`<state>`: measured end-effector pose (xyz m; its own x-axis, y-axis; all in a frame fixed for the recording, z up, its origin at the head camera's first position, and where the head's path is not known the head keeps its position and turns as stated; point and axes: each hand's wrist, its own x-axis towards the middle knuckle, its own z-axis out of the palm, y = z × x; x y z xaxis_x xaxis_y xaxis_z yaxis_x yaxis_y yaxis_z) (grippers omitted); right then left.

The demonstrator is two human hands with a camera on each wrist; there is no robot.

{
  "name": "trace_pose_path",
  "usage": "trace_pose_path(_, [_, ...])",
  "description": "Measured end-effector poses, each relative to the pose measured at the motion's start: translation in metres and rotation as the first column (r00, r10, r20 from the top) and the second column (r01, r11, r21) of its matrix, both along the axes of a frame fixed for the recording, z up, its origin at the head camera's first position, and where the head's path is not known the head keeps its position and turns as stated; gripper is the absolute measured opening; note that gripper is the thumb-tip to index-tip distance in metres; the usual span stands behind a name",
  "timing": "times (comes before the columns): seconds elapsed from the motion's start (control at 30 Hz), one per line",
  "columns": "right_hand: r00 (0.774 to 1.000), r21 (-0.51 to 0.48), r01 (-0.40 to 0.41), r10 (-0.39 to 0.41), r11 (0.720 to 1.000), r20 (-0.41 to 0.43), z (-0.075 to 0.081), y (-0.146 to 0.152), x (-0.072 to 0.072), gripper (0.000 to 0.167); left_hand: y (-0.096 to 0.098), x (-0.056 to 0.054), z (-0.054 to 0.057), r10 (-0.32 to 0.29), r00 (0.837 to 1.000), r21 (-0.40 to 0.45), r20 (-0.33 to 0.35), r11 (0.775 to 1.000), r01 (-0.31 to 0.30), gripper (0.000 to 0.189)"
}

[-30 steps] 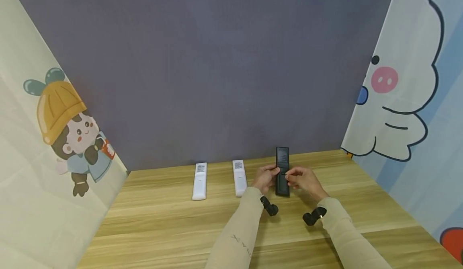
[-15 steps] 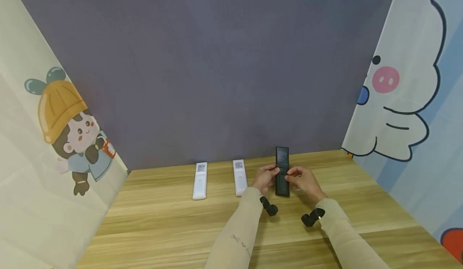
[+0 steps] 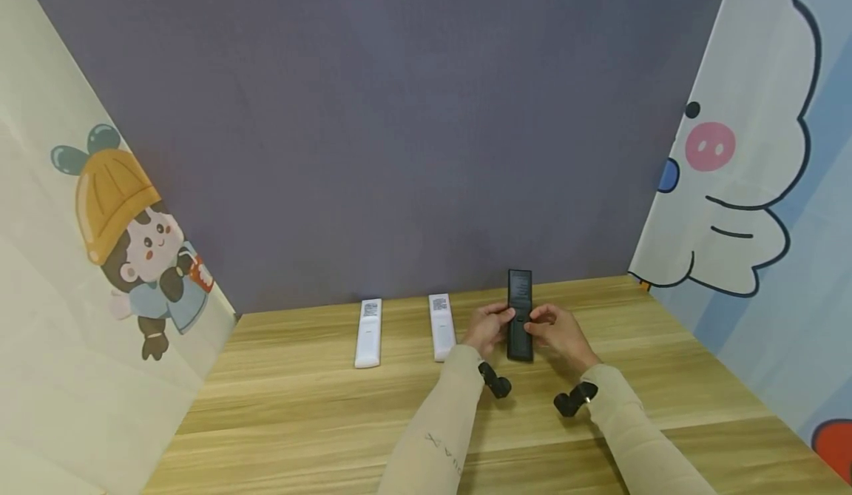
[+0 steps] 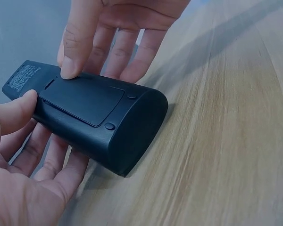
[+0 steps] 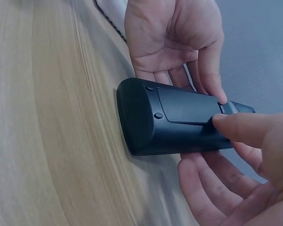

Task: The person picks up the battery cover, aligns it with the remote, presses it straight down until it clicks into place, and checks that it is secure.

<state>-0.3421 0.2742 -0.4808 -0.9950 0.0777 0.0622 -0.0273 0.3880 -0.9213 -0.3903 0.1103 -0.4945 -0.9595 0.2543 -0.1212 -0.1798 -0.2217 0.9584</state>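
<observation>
A black remote control (image 3: 520, 288) lies face down in my hands, its long side pointing away from me. My left hand (image 3: 488, 326) grips its left side, thumb on the edge and fingers curled below. On the other side my right hand (image 3: 560, 334) holds it, and the thumb presses the battery cover (image 4: 87, 100) near its small latch slot. In the right wrist view the cover sits flush in the back. The remote's thick near end rests on or just above the wooden table (image 5: 52, 132); I cannot tell which.
Two white remote controls (image 3: 368, 336) (image 3: 441, 331) lie face down to the left, one close beside my left hand. A grey panel (image 3: 413, 147) stands along the table's back edge. Printed cartoon sheets (image 3: 745, 214) close off both sides.
My right thumb has shifted slightly down on the back of the black remote control. The left hand and the white remotes stay where they were.
</observation>
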Motion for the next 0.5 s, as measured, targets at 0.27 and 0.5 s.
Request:
trace_pose_path(0.27, [1.000, 0.000, 0.001, -0.001, 1.000, -0.014, -0.0014, -0.0007, -0.0037, 0.029, -0.0009, -0.0002, 0.0006, -0.003, 1.000, -0.020, -0.031, 1.000, 0.003, 0.034])
trace_pose_path(0.5, [1.000, -0.009, -0.003, 0.003, 1.000, -0.009, -0.0035, -0.0013, -0.0053, 0.029, -0.0037, -0.0013, -0.0003, -0.040, 0.998, -0.060, -0.054, 0.998, 0.037, 0.046])
